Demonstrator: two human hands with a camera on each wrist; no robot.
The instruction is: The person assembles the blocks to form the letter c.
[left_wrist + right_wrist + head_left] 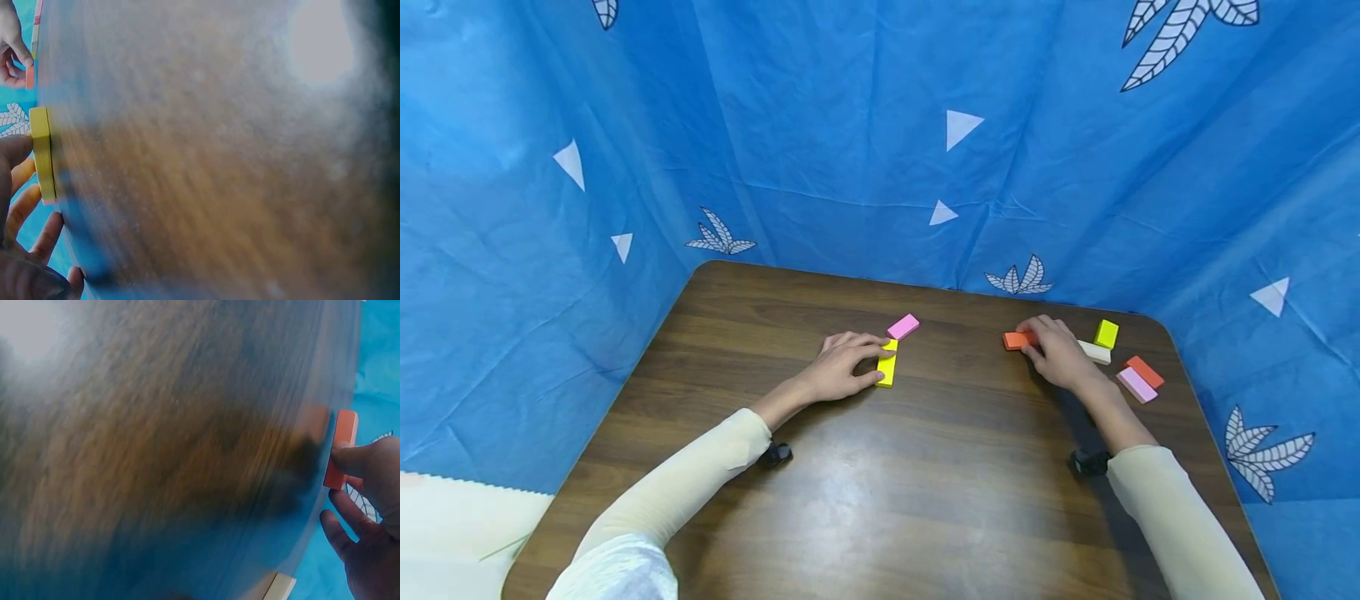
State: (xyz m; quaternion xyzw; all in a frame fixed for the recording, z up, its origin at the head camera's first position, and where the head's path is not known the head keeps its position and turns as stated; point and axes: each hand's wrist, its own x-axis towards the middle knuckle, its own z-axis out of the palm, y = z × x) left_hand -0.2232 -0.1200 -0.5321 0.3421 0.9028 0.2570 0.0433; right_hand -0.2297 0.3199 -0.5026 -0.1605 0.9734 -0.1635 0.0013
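My left hand [841, 367] pinches a yellow block [888, 364] between thumb and fingers, near the middle of the table. In the left wrist view the thumb lies against one side of this yellow block [42, 153]. Just beyond its far end lies a pink block [903, 326]. Over to the right, my right hand [1062, 354] grips an orange block [1013, 341] by its right part. The right wrist view shows the thumb across the face of that orange block [344, 434], with the other fingers partly hidden behind it.
A cream block [1095, 353] lies just right of my right hand. Farther right are a yellow-green block [1106, 334], a red-orange block [1146, 372] and a light pink block [1137, 385], the last two side by side. A blue curtain [880, 150] borders the brown wooden table [880, 483].
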